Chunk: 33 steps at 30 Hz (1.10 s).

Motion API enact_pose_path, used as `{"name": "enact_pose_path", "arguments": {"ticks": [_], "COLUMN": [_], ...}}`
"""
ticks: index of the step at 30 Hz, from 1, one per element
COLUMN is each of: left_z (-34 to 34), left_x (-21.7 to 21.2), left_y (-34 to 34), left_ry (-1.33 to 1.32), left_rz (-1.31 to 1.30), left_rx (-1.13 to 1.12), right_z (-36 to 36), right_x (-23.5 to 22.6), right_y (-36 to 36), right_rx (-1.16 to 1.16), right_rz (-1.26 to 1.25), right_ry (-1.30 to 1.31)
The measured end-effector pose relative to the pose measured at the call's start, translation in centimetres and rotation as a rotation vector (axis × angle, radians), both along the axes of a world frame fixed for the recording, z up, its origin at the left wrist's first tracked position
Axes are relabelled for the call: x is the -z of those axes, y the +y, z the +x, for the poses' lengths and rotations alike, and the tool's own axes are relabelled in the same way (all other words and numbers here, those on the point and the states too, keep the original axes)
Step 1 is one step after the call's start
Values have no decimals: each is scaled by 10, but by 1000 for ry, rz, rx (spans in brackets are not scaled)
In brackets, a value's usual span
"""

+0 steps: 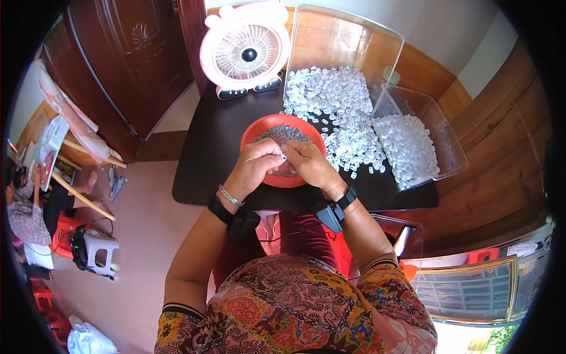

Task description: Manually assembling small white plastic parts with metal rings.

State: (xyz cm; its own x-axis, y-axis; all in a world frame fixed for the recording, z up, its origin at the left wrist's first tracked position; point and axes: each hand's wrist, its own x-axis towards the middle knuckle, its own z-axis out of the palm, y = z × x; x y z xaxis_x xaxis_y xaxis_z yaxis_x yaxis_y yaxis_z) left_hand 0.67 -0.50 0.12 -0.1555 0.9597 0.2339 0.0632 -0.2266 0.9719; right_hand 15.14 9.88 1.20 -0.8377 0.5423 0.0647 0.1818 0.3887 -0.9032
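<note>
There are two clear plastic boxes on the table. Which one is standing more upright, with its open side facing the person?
The clear box beside the pink fan. It stands on end, white pieces spilling from it, whereas the other clear box, further right, lies low and tilted.

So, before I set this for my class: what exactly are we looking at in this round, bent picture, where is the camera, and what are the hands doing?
There is no machine here, just a person working with two bare hands. The single picture comes from a wide fisheye camera worn on the person's head, looking down, which is why straight edges curve near the rim.

The left hand and right hand meet over a red bowl of small dark metal pieces, pinching a tiny white part together between their fingertips. The bowl sits on a dark table. Beside it lie heaps of small clear plastic pieces, some spilling from two clear plastic boxes. A pink desk fan stands at the far edge.

Another person sits on the floor, far left.
</note>
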Motion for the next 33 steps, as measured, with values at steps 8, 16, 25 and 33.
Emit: {"name": "enact_pose_path", "arguments": {"ticks": [8,16,25,33], "left_z": [-3,-4,-3,-12], "left_x": [1,0,-1,-7], "left_y": [2,3,4,-2], "left_ry": [-112,-215,-310,-266], "left_rz": [-61,-45,-92,-87], "left_rx": [-6,-4,-6,-101], "right_z": [1,5,5,10], "right_x": [2,-3,-9,-13], "right_y": [-6,-8,-8,9], "right_rx": [74,47,111,225], "right_rz": [295,250,329,402], "right_ry": [141,154,183,90]}}
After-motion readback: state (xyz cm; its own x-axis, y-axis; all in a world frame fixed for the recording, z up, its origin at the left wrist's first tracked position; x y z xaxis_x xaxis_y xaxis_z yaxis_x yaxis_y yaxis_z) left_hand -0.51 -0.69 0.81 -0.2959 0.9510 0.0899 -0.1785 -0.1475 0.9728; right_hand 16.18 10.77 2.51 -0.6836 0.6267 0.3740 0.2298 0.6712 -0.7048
